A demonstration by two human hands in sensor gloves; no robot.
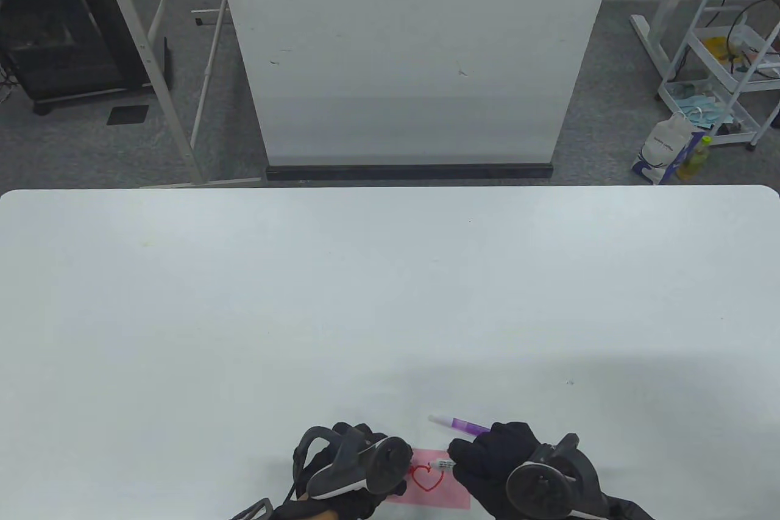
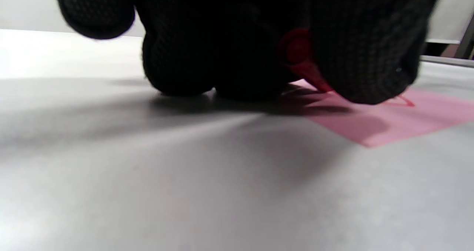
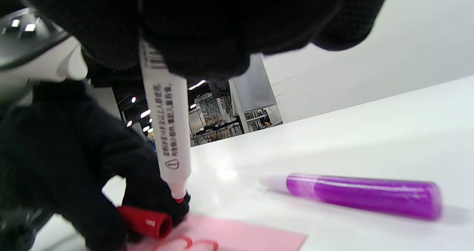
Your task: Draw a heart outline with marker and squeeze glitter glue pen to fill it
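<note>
With the red heart outline (image 1: 426, 477) drawn on the pink paper (image 1: 451, 492), the right hand (image 1: 493, 465) grasps the marker (image 3: 166, 132) while the left hand (image 1: 350, 465) clasps its red cap (image 3: 146, 221), so recapping comes next, then the purple glitter glue pen (image 3: 363, 195) on the surface (image 1: 390, 300).

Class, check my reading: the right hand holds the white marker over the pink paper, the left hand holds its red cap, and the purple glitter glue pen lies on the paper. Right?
Not quite. The purple glitter glue pen lies on the bare table, beyond the pink paper, as the right wrist view shows. The rest stands.

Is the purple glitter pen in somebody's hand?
No, the purple glitter pen lies alone on the table, while the right hand holds the marker.
</note>
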